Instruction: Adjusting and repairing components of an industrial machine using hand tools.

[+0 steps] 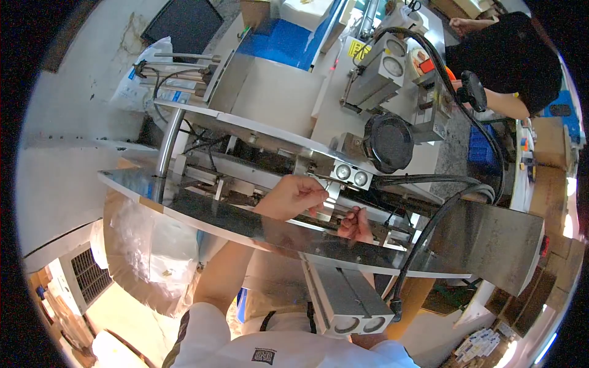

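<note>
Both of my hands reach into the gap of a metal machine, behind its dark polished front rail (239,222). My left hand (293,197) lies over the rail with thumb and fingertips pinched together beside a bright metal bracket (331,199). Anything between those fingertips is too small to make out. To its right, my right hand (356,226) comes up from below the rail, its fingers curled; what they hold, if anything, is hidden. Just beyond the hands sits a silver block (351,175) with two round holes, below a large black knob (388,142).
Black hoses (429,227) loop down at the right, near an end plate (509,245). A silver cylinder block (346,297) juts toward me under the rail. A steel post (170,144) stands at left. A person in black (509,64) works at the far right. A clear plastic-lined bag (153,251) hangs below left.
</note>
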Available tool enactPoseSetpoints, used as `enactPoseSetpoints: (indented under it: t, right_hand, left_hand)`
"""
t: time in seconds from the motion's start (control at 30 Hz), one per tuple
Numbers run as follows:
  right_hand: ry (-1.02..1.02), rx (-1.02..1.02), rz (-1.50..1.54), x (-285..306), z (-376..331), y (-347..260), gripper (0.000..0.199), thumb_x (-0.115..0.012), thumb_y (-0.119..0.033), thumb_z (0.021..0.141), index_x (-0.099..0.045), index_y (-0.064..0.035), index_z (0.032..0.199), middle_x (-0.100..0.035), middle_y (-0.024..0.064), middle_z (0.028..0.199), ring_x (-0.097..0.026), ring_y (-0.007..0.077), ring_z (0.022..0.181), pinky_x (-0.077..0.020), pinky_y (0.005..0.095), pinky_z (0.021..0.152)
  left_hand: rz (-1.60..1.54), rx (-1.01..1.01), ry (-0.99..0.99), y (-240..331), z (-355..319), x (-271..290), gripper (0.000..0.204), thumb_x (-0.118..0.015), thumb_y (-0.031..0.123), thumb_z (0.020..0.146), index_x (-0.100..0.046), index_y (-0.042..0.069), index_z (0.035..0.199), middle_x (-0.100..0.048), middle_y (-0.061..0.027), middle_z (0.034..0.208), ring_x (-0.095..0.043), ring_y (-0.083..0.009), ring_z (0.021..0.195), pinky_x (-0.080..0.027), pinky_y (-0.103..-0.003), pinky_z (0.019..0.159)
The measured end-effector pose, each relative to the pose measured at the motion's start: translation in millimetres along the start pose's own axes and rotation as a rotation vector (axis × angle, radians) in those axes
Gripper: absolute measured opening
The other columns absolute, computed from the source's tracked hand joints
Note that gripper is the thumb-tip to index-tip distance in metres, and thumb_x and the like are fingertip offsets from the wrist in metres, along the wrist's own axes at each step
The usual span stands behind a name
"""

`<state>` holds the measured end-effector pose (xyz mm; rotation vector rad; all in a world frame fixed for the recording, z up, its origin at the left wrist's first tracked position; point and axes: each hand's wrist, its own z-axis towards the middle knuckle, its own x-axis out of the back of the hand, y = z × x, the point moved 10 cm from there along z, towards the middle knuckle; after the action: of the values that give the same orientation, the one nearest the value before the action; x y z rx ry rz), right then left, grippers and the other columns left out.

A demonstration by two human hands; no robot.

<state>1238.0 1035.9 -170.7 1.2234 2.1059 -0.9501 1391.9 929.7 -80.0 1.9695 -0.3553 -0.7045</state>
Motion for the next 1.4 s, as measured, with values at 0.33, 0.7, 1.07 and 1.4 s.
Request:
enactPoseSetpoints:
  t: [0.33, 0.7, 1.07, 1.4]
  right_hand:
    - [0.032, -0.004, 0.225, -6.0, 28.0, 27.6, 0.021, -0.054, -0.029, 0.090, -0.055, -0.0086, 0.093, -0.055, -0.0010, 0.075, -0.050, 0.0089, 0.062, -0.0429, 0.0205, 0.052]
    - [0.157, 0.410, -0.171, -52.7, -33.0, -50.5, 0.021, -0.056, -0.027, 0.089, -0.052, -0.0082, 0.097, -0.052, -0.0005, 0.071, -0.043, 0.0070, 0.056, -0.0375, 0.0196, 0.051]
    - [-0.479, 0.353, -0.124, -114.0, -35.9, -47.7, 0.025, -0.057, -0.029, 0.085, -0.058, -0.0081, 0.099, -0.053, 0.0044, 0.074, -0.047, 0.0201, 0.061, -0.0417, 0.0317, 0.053]
    - [-0.762, -0.465, -0.615, -229.9, -33.7, 41.7, 0.065, -0.053, -0.030, 0.089, -0.023, -0.0005, 0.139, -0.038, 0.0192, 0.136, -0.040, 0.0296, 0.124, -0.0298, 0.0364, 0.104]
  left_hand:
    - [-0.058, -0.001, 0.072, -2.0, -2.1, 1.5, 0.020, -0.061, 0.018, 0.085, -0.062, -0.002, 0.087, -0.063, -0.0065, 0.075, -0.061, -0.0127, 0.064, -0.051, -0.024, 0.058]
    - [-0.248, 0.056, 0.078, -15.0, 0.7, -1.7, 0.020, -0.060, 0.020, 0.086, -0.062, 0.000, 0.087, -0.064, -0.0062, 0.075, -0.061, -0.0126, 0.062, -0.050, -0.024, 0.055]
    - [-0.731, 0.029, -0.018, -44.5, 7.6, -23.0, 0.023, -0.057, 0.026, 0.088, -0.057, 0.003, 0.091, -0.056, -0.0025, 0.071, -0.053, -0.0093, 0.062, -0.040, -0.022, 0.052]
    - [-0.896, 0.175, 0.185, -55.9, -19.9, -27.0, 0.016, -0.054, 0.022, 0.087, -0.055, 0.007, 0.090, -0.056, -0.0032, 0.079, -0.054, -0.0103, 0.069, -0.041, -0.022, 0.059]
